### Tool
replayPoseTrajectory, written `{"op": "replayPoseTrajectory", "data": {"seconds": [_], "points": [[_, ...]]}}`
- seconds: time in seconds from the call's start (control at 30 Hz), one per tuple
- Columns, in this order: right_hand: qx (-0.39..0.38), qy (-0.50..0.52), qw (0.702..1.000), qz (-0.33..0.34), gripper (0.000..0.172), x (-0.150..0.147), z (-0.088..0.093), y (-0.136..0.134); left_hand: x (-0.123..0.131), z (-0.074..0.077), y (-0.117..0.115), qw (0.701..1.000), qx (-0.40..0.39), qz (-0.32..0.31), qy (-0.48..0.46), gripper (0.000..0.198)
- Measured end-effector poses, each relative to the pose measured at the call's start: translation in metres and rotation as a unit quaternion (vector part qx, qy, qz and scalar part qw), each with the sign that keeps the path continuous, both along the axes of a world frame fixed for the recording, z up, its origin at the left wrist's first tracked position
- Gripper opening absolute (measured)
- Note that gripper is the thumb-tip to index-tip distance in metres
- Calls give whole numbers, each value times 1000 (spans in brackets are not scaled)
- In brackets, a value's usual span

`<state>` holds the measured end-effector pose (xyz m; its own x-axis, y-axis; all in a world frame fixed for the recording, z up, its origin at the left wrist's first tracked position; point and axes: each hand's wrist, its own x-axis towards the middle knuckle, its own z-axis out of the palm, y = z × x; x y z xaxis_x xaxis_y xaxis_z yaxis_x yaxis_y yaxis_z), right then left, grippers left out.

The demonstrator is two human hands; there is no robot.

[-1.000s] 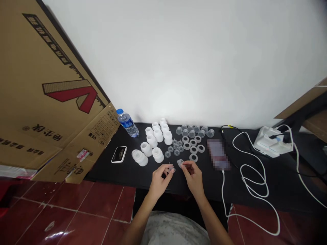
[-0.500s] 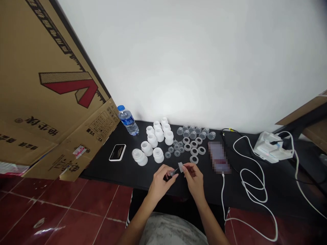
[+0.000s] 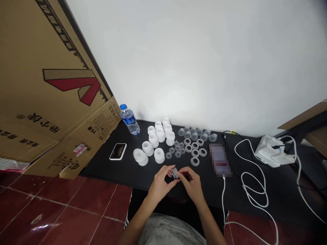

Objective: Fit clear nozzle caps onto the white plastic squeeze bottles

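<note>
My left hand [image 3: 161, 180] is closed, its fingers pinching a small clear silicone teat that is mostly hidden. From the other side, the fingers of my right hand [image 3: 191, 182] are closed on a translucent collar ring [image 3: 175, 173], which meets the teat between both hands. How far the two fit together cannot be made out. Just beyond my hands lie several clear teats [image 3: 178, 154] and, to their right, several loose translucent rings [image 3: 195, 161]. White bottle-like containers [image 3: 159, 156] stand to the left; one container [image 3: 140, 157] has a clear cap on top.
Clear domed caps [image 3: 213, 137] sit near the wall. A water bottle [image 3: 130, 119] and a white power bank [image 3: 118, 151] are at left, beside a large cardboard box [image 3: 63, 112]. On the right lie a phone [image 3: 220, 160], a white cable [image 3: 264, 190] and a white charger [image 3: 273, 151].
My hands have come together. The ring in my right hand has moved left and tilted, and now meets the teat in my left hand. The view has shifted slightly.
</note>
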<state>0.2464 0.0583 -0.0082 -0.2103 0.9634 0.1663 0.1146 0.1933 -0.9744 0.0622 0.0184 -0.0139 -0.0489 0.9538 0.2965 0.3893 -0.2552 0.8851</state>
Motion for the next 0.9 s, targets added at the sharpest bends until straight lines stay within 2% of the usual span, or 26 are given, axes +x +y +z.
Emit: {"op": "replayPoseTrajectory", "data": {"seconds": [0.17, 0.33, 0.5, 0.73, 0.9], "points": [[24, -14, 999, 17, 25, 1, 2, 0, 0, 2, 0, 1000, 6, 2, 20, 40], [46, 3, 997, -60, 22, 0, -2, 4, -1, 2, 0, 1000, 21, 12, 10, 44], [50, -39, 998, -12, 18, -2, -1, 4, -1, 4, -1, 999, 30, 11, 7, 42], [37, -22, 999, -20, 23, -2, 1, 3, -1, 5, -2, 999, 16, 24, 39, 43], [36, -6, 999, -37, 27, -2, 2, 1, 1, 6, 0, 998, 42, 31, 36, 39]]}}
